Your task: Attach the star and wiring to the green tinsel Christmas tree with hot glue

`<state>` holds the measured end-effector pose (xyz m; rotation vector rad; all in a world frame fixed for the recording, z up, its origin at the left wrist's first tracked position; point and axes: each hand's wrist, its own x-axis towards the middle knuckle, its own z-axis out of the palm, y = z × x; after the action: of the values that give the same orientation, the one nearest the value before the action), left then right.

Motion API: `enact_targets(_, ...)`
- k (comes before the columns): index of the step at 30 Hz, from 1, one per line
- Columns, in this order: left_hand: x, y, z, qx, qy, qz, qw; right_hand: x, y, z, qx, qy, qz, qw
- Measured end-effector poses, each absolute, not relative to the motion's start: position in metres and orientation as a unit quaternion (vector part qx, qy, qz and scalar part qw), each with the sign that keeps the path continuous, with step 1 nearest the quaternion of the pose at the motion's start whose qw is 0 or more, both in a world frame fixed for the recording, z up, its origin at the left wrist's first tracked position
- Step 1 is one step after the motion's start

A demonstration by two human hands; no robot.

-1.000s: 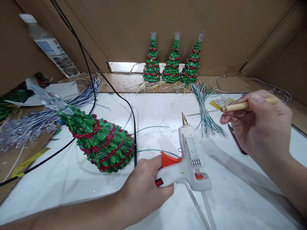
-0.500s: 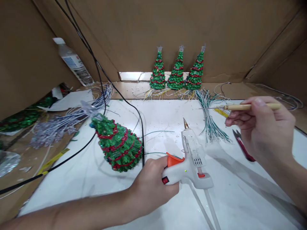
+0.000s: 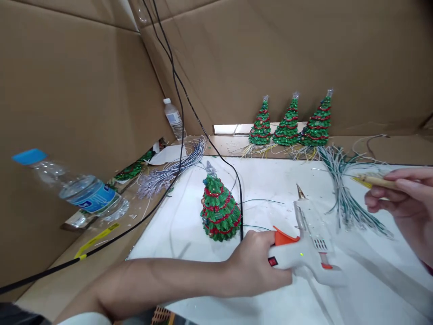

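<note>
My left hand [image 3: 253, 266] is wrapped round the handle of a white hot glue gun [image 3: 316, 230] with an orange trigger, its metal nozzle pointing away from me. A small green light glows on its side. At the right, my right hand [image 3: 402, 194] grips a wooden-handled awl [image 3: 380, 181], whose thin metal shaft points left over a bundle of green and white wires [image 3: 345, 198]. Left of the glue gun stands a small decorated Christmas tree [image 3: 220, 207] with red garlands and a clear star on top.
Three similar trees [image 3: 286, 122] line the back cardboard ledge. Black cables [image 3: 191, 108] hang across the white board [image 3: 189, 280]. At the left are a blue-capped water bottle [image 3: 89, 194], another bottle [image 3: 174, 118], and a bundle of purplish-white wires [image 3: 165, 174].
My view has swung left, so the scene sits further right and a blue-capped bottle shows. Both hands keep hold of the glue gun and the awl. The red-handled snips are now almost out of sight.
</note>
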<state>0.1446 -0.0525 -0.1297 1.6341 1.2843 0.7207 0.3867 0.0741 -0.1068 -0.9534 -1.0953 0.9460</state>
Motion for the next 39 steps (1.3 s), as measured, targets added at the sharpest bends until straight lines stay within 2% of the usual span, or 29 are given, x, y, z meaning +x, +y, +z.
enact_targets(14, 0.147, -0.049, -0.122, 0.657, 0.539, 0.271, 0.452, 0.366, 0.052, -0.091, -0.387, -0.507, 0.498, 0.587)
enact_targets(39, 0.149, -0.046, -0.127, 0.658, 0.571, 0.236, 0.431, 0.365, 0.052, -0.092, -0.365, -0.534, 0.484, 0.589)
